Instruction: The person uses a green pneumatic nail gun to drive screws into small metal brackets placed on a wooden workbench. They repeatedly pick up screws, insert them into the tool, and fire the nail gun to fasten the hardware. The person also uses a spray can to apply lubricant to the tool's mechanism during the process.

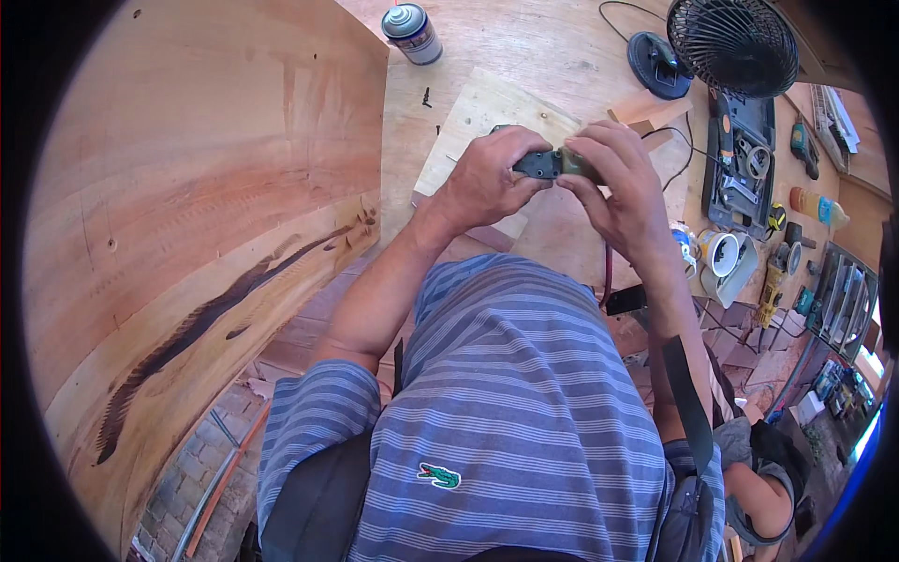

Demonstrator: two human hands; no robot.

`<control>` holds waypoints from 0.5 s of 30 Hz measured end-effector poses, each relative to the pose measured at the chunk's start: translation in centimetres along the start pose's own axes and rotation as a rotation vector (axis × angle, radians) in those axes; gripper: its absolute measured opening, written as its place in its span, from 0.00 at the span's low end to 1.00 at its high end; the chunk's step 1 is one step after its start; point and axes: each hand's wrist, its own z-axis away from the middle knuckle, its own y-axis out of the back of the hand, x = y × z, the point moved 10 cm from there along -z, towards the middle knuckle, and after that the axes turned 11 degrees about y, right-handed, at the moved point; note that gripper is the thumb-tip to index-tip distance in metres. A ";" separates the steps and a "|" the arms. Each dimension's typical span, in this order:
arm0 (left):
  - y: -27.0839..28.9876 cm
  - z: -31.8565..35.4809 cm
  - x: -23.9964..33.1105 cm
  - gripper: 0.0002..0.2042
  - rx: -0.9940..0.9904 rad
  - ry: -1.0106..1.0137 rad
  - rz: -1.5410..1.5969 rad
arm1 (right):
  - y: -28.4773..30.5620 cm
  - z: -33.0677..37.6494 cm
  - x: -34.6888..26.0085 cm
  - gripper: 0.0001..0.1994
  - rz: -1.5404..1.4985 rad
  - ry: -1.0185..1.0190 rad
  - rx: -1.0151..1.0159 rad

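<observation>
Head view: left hand (494, 173), right hand (615, 183) curled round dark tool (538, 167); can (413, 36), fan (735, 47) beyond

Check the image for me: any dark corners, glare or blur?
Head view: black fisheye corners; small patches glare white near the right rim; the hands and the dark object they hold look fairly clear, without obvious motion blur.

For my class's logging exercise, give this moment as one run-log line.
left hand: holds dark part | right hand: holds olive part | under hands: board | on table: can, fan
</observation>
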 end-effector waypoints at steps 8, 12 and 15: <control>-0.3 0.2 0.2 0.17 0.036 -0.018 0.029 | -1.6 -1.5 -0.7 0.08 0.168 -0.026 -0.096; 0.1 0.7 0.0 0.16 0.102 -0.044 0.060 | -2.0 -1.5 -1.1 0.08 0.169 0.031 -0.090; 0.3 0.9 0.4 0.15 0.118 -0.064 0.068 | -2.0 -2.0 -1.4 0.08 0.208 0.050 -0.113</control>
